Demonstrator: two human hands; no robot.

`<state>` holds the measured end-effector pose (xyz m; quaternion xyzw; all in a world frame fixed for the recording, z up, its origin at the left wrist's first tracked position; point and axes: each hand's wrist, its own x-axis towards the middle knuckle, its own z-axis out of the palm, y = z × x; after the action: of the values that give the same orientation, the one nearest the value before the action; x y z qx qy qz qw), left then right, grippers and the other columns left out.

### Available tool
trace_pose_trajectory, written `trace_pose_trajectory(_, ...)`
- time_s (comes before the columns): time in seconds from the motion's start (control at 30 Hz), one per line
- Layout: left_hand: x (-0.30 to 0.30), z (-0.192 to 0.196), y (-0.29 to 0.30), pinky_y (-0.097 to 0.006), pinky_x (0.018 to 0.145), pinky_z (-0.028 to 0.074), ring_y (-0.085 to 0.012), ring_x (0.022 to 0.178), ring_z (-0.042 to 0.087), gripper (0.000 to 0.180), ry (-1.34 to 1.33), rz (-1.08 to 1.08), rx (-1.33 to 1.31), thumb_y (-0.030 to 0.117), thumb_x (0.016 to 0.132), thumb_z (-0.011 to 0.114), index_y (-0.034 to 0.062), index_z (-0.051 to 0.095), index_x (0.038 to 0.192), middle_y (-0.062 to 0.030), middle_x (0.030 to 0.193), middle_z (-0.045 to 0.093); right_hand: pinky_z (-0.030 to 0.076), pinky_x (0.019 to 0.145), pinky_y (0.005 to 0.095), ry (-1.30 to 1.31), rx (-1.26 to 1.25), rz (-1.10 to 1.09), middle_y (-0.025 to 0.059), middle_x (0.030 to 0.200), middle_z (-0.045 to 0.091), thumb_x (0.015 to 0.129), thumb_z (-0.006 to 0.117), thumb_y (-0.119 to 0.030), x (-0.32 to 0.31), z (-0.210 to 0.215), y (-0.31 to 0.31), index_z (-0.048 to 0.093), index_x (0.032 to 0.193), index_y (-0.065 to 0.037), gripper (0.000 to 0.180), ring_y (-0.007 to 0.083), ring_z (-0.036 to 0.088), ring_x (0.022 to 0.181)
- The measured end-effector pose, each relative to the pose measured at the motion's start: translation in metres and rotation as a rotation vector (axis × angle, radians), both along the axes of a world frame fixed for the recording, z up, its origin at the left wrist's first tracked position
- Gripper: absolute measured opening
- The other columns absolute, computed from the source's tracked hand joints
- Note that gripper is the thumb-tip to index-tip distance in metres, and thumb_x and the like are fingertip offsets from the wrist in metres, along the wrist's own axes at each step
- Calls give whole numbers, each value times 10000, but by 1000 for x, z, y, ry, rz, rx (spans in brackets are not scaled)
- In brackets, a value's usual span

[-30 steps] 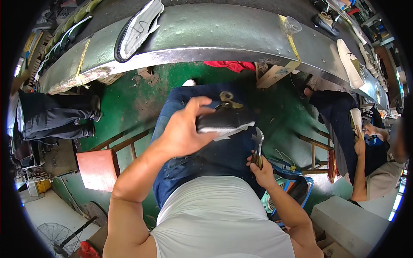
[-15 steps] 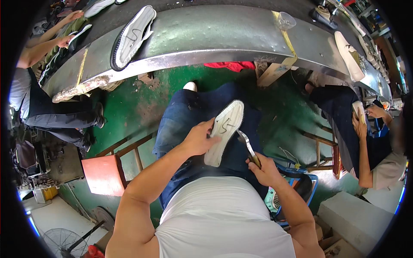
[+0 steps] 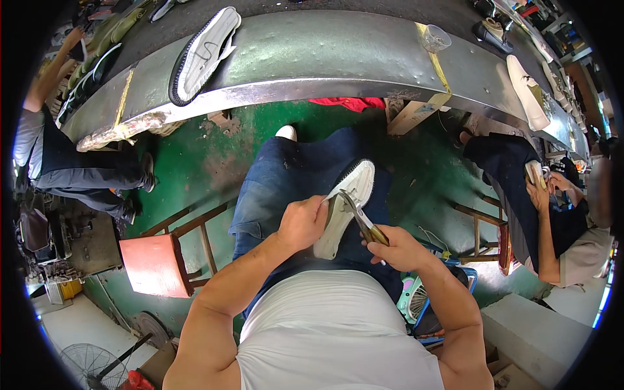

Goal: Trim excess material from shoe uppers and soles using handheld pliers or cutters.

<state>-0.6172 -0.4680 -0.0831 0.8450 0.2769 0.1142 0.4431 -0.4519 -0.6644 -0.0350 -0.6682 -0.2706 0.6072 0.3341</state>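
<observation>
My left hand (image 3: 303, 222) is closed on the left edge of a white shoe (image 3: 359, 181), held over my lap with its pale underside up. Dark stitching edges the toe, which points away and to the right. Closed round the brownish handles of metal pliers (image 3: 361, 218) is my right hand (image 3: 398, 247). The tool's curved jaws lie over the middle of the shoe's underside; whether they grip anything there is too small to tell. A similar white shoe (image 3: 205, 55) lies underside up on the metal bench in front, a dark cord looped across it.
The metal-topped bench (image 3: 312, 49) runs across in front, bearing a clear plastic cup (image 3: 435, 39) and a cream shoe (image 3: 526, 91). A red-seated stool (image 3: 156, 265) stands at my left. One person works on each side; the right one handles a pale shoe (image 3: 535, 174).
The pliers have moved left and up from beside the shoe onto its underside. The shoe has turned slightly, its toe going right. The left co-worker's hand has risen.
</observation>
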Motion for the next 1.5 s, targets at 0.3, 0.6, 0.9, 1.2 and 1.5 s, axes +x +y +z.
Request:
trace_pose_trajectory(0.3, 9, -5, 8, -460, 593, 516, -414, 669, 643, 139, -52, -84, 132, 102, 940, 585, 6, 625, 848, -217, 724, 638, 514, 748, 368, -686, 373, -27, 123, 875, 633, 904, 621, -86, -21, -42, 0, 586, 1210, -16, 316, 224, 635, 796)
trace_pose_trajectory(0.6, 5, 2, 0, -489, 620, 543, -399, 654, 663, 164, -32, -79, 129, 129, 936, 568, -7, 639, 879, -217, 737, 668, 512, 758, 391, -240, -52, 268, 183, 903, 629, 927, 616, -156, 20, 36, 6, 548, 1202, 3, 325, 284, 637, 830)
trace_pose_trajectory(0.9, 8, 14, -9, -478, 628, 536, -402, 666, 643, 181, -84, -227, 238, 166, 941, 582, 7, 610, 860, -174, 724, 634, 526, 660, 330, 107, -279, 146, 52, 876, 653, 946, 618, -187, 44, 57, 37, 599, 1064, -18, 207, 140, 620, 793)
trace_pose_trajectory(1.2, 20, -78, -1, -345, 1007, 441, -218, 1119, 589, 607, 36, 343, -1270, 520, 1071, 341, 26, 584, 1327, -133, 1262, 628, 523, 792, 491, -525, -221, 590, 252, 873, 682, 971, 589, -258, 33, 44, 82, 642, 978, 64, 327, 421, 677, 864)
trace_pose_trajectory(1.5, 9, -56, 15, -357, 1060, 417, -182, 1216, 530, 644, -146, 178, -1351, 472, 1005, 577, 93, 406, 1497, -60, 1328, 573, 505, 706, 454, -332, -30, 67, 198, 776, 672, 971, 600, -264, -23, -36, 48, 594, 910, 13, 284, 387, 668, 751)
